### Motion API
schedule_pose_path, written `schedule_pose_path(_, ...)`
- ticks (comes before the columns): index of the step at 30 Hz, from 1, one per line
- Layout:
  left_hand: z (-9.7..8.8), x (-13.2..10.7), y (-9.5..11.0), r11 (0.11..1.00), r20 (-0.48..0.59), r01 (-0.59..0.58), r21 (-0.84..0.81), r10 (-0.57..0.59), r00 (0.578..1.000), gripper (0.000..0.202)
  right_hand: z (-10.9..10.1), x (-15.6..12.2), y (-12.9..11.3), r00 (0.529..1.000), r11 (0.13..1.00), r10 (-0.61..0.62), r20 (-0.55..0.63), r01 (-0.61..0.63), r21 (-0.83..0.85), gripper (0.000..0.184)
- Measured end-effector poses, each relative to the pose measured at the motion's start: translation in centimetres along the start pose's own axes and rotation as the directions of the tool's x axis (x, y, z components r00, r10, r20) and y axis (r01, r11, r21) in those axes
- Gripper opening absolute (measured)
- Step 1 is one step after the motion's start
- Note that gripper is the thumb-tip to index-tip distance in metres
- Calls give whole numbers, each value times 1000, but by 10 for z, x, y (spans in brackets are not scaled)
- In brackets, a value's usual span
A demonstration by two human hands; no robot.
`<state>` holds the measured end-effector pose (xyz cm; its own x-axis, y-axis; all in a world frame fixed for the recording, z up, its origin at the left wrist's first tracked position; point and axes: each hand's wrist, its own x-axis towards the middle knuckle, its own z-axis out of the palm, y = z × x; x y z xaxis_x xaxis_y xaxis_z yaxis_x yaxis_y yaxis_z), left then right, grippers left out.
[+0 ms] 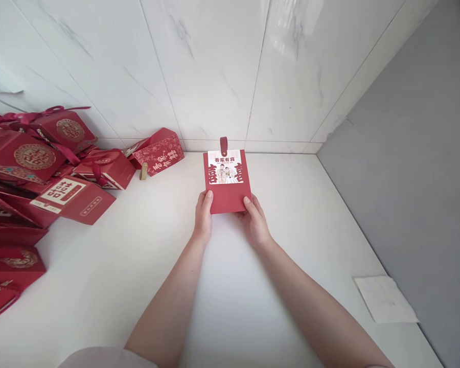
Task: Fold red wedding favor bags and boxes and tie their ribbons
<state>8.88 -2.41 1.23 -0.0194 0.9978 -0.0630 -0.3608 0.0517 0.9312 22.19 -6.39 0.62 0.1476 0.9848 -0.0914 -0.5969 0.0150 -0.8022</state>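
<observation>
Hands [203, 217] [255, 222] grip red card box [227, 184] upright.

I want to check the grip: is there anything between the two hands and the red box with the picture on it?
Nothing visible. The left hand and right hand touch the red box directly at its lower corners, above the white table.

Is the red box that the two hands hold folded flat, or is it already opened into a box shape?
Folded flat. The red box shows only its front face, with no side walls, held at its lower corners by the left hand and the right hand.
</observation>
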Motion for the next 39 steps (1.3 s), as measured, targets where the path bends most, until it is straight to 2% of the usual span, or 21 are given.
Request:
schedule_pose_path(6, -3, -4, 2, 999, 73, -10, -37, 13, 997, 57, 3, -3, -4, 1000, 999, -26, 13, 26, 27, 50)
schedule_pose_path(11, -4, -6, 5, 988, 192, 65, -136, -38, 981, 58, 4, -3, -9, 998, 996, -33, 53, 29, 82, 54)
schedule_pose_path(14, -3, -8, 7, 987, 229, 78, -142, -44, 973, 57, 1, -1, -10, 1000, 995, -18, 6, 17, 98, 57)
schedule_pose_path(18, -3, -10, 6, 986, 251, 93, -139, -55, 966, 66, -3, 2, -9, 997, 983, 63, -50, -53, 177, 57)
schedule_pose_path(21, -5, -8, 0, 987, 230, 95, -127, -64, 971, 66, -6, 5, -7, 992, 970, 100, -71, -81, 229, 50)
schedule_pose_path(26, -10, -3, -13, 985, 136, 125, -121, -108, 985, 62, -8, 7, -5, 990, 974, 99, -97, -77, 215, 42)
schedule_pose_path(32, -14, -2, -18, 987, 138, 107, -118, -90, 986, 58, -8, 7, -4, 985, 969, 104, -140, -69, 237, 34)
schedule_pose_path(39, -10, -3, -14, 989, 186, 108, -105, -87, 979, 59, -10, 8, -2, 987, 971, 104, -123, -74, 227, 32)
